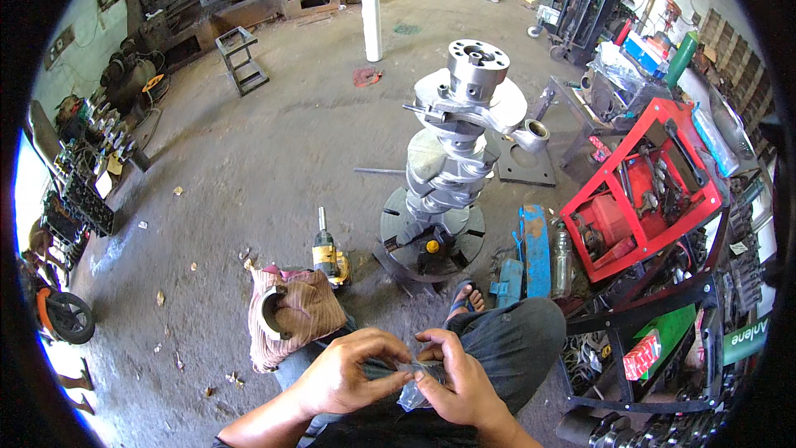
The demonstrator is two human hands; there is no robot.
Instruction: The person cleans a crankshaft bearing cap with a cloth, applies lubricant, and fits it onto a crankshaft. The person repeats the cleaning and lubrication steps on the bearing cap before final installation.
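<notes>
Over my lap, my left hand (pixel 362 371) and my right hand (pixel 456 377) meet with fingers pinched together on a small clear plastic bag (pixel 413 398). What the bag holds, if anything, is hidden by my fingers. On a pink striped cloth (pixel 319 303) by my left knee rests a half-ring bearing shell (pixel 270 313). In front of me a large metal crankshaft (pixel 452 153) stands upright on a round slotted plate (pixel 473 236). A connecting rod (pixel 477 116) is attached near its top. To the plate's left, a yellow-and-black cordless power tool (pixel 329 261) sits on the floor.
Right of my knee are a blue metal box (pixel 536 253), a clear bottle (pixel 562 261) and a red tool cart (pixel 638 191) full of tools. Farther off stand a white cylinder (pixel 371 25), a small metal frame (pixel 241 62) and a lathe (pixel 249 0). People are in the background.
</notes>
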